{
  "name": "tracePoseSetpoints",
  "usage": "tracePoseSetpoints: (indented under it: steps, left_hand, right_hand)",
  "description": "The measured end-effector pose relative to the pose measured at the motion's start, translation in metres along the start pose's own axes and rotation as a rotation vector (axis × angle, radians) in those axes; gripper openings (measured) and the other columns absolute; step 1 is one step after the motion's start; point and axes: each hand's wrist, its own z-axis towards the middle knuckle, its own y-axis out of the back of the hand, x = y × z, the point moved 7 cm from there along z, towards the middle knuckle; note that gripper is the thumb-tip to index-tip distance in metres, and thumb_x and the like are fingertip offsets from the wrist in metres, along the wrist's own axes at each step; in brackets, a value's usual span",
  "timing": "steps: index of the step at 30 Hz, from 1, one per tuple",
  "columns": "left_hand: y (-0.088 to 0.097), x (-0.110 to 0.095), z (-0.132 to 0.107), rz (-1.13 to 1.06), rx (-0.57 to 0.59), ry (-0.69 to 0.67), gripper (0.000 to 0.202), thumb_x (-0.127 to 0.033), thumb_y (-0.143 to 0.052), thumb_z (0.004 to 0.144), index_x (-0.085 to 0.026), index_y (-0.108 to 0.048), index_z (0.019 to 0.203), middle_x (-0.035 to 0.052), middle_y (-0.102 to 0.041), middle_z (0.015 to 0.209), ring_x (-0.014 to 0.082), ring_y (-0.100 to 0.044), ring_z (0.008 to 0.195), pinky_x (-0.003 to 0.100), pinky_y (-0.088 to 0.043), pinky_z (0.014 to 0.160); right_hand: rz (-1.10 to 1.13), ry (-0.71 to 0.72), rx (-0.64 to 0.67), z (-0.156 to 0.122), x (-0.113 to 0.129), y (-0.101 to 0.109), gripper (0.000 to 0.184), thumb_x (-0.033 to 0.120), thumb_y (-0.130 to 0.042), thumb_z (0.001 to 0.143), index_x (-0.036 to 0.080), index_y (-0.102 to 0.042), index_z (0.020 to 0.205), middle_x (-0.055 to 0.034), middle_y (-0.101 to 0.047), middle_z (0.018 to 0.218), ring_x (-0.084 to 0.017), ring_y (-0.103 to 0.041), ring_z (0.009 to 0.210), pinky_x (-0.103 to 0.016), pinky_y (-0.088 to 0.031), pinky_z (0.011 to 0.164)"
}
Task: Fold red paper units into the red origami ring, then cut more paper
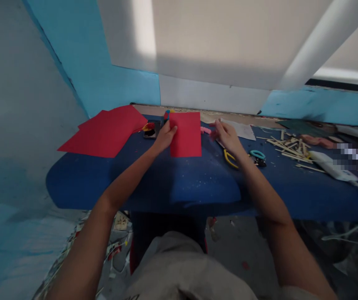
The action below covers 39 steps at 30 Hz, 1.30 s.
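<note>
My left hand (166, 135) grips the left edge of a red paper sheet (186, 135), thumb on top, holding it upright above the blue table. To the right of the sheet and apart from it, my right hand (228, 135) hovers with its fingers bent and smeared by motion. Whether anything small is between those fingers cannot be made out. Below it lies a tool with yellow handles (229, 159), its far end partly covered by the hand. A small pink piece (205, 130) sits between the sheet and my right hand.
More red paper (107, 131) overhangs the blue table (154, 183) at left. A dark box (152, 128) stands behind my left hand. Rightward are a white paper (241, 130), a teal-handled tool (257, 154), wooden sticks (291, 148) and a white power strip (331, 165) with its cable.
</note>
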Motion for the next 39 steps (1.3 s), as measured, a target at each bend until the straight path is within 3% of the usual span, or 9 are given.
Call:
tracePoseSetpoints:
  steps: [3, 6, 11, 14, 18, 21, 26, 31, 39]
  left_hand:
    - [0.008, 0.003, 0.005, -0.063, -0.09, 0.043, 0.016, -0.021, -0.058, 0.087, -0.02, -0.062, 0.102, 0.0082, -0.071, 0.114, 0.026, -0.064, 0.115, 0.042, -0.045, 0.109]
    - [0.014, 0.005, 0.008, -0.22, -0.17, 0.119, 0.012, -0.02, -0.055, 0.089, -0.02, -0.059, 0.101, 0.0085, -0.071, 0.115, 0.0252, -0.064, 0.119, 0.042, -0.047, 0.108]
    - [0.016, 0.003, 0.005, -0.462, -0.208, 0.279, 0.01, -0.017, -0.049, 0.093, -0.018, -0.06, 0.095, 0.0084, -0.073, 0.112, 0.0242, -0.054, 0.134, 0.042, -0.042, 0.116]
    - [0.017, 0.004, 0.002, -0.566, -0.242, 0.393, 0.018, -0.016, -0.045, 0.096, -0.017, -0.061, 0.088, 0.0086, -0.074, 0.109, 0.0236, -0.049, 0.139, 0.039, -0.039, 0.12]
    - [0.015, 0.003, 0.0, -0.623, -0.242, 0.461, 0.024, -0.017, -0.04, 0.099, -0.015, -0.062, 0.088, 0.0096, -0.073, 0.117, 0.0227, -0.047, 0.141, 0.035, -0.042, 0.119]
    - [0.016, 0.002, 0.0, -0.632, -0.236, 0.486, 0.026, -0.02, -0.039, 0.099, -0.014, -0.062, 0.089, 0.0114, -0.07, 0.125, 0.0237, -0.045, 0.142, 0.034, -0.044, 0.117]
    - [0.026, 0.006, 0.004, -0.539, -0.262, 0.443, 0.023, -0.021, -0.042, 0.097, -0.014, -0.063, 0.1, 0.011, -0.07, 0.125, 0.0248, -0.046, 0.141, 0.041, -0.044, 0.118]
    - [0.034, 0.012, 0.011, -0.412, -0.21, 0.363, 0.024, -0.025, -0.047, 0.096, -0.015, -0.065, 0.108, 0.0129, -0.072, 0.12, 0.0269, -0.051, 0.137, 0.042, -0.049, 0.113]
    - [0.026, 0.005, 0.005, -0.606, -0.265, 0.409, 0.019, -0.02, -0.046, 0.097, -0.011, -0.064, 0.099, 0.0131, -0.066, 0.131, 0.0228, -0.047, 0.141, 0.029, -0.049, 0.109]
  right_hand:
    - [-0.284, -0.116, -0.05, -0.03, -0.048, 0.038, 0.036, 0.046, -0.076, 0.074, 0.018, -0.056, 0.064, -0.0119, -0.064, 0.071, -0.024, -0.06, 0.073, -0.033, -0.036, 0.063]
    - [-0.755, -0.299, 0.277, -0.051, -0.109, 0.041, 0.036, 0.051, -0.066, 0.081, 0.019, -0.061, 0.066, -0.0131, -0.065, 0.07, -0.025, -0.06, 0.066, -0.033, -0.032, 0.057]
    - [-0.355, -0.302, 0.189, -0.057, -0.128, 0.044, 0.035, 0.053, -0.061, 0.08, 0.018, -0.064, 0.081, -0.0081, -0.064, 0.071, -0.022, -0.057, 0.062, -0.033, -0.037, 0.056]
    - [0.267, -0.288, 0.121, -0.059, -0.104, 0.036, 0.047, 0.063, -0.07, 0.066, 0.024, -0.06, 0.089, -0.0031, -0.06, 0.074, -0.019, -0.055, 0.061, -0.034, -0.044, 0.057]
    - [0.597, -0.175, 0.138, -0.064, -0.053, 0.014, 0.053, 0.07, -0.071, 0.063, 0.027, -0.051, 0.088, 0.0018, -0.051, 0.071, -0.013, -0.045, 0.051, -0.029, -0.039, 0.047]
    - [0.676, -0.131, 0.249, -0.074, -0.018, -0.011, 0.074, 0.095, -0.042, 0.065, 0.025, -0.055, 0.087, 0.002, -0.049, 0.064, -0.009, -0.03, 0.04, -0.027, -0.028, 0.038]
    - [0.852, -0.024, 0.88, -0.118, 0.044, -0.06, 0.107, 0.107, -0.028, 0.048, 0.021, -0.065, 0.101, -0.0123, -0.065, 0.089, -0.023, -0.06, 0.076, -0.04, -0.051, 0.072]
    - [0.923, -0.027, 0.938, -0.128, 0.066, -0.069, 0.104, 0.105, -0.037, 0.05, 0.02, -0.066, 0.102, -0.0119, -0.065, 0.092, -0.02, -0.055, 0.071, -0.036, -0.05, 0.069]
    - [0.95, 0.017, 1.001, -0.124, 0.07, -0.072, 0.108, 0.102, -0.032, 0.059, 0.015, -0.063, 0.116, -0.0141, -0.066, 0.102, -0.017, -0.055, 0.071, -0.032, -0.051, 0.066]
